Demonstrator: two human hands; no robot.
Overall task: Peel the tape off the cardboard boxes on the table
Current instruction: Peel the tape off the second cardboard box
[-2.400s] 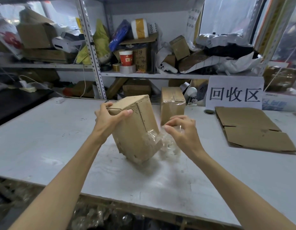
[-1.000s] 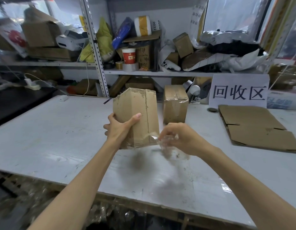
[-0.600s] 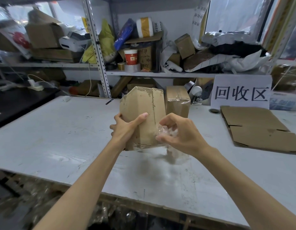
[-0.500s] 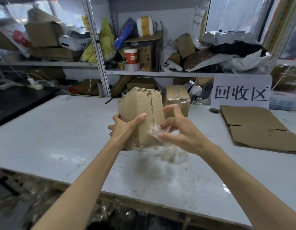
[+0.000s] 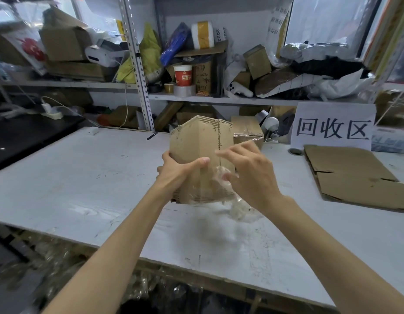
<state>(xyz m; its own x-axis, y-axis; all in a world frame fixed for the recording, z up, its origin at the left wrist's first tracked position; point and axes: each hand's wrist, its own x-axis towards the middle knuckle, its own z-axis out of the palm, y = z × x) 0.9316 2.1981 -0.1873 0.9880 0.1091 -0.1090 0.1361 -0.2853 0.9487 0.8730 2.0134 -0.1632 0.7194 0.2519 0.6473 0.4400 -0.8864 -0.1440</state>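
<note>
Left hand grips the cardboard box by its lower left side, holding it upright above the tabletop. Right hand sits against the box's right face, fingers spread, with crumpled clear tape at its thumb; whether it pinches the tape cannot be told.

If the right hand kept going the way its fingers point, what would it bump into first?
Probably the cardboard box gripped by the left hand; the right hand has its fingers aimed left at the box's side. Depth is unclear.
</note>
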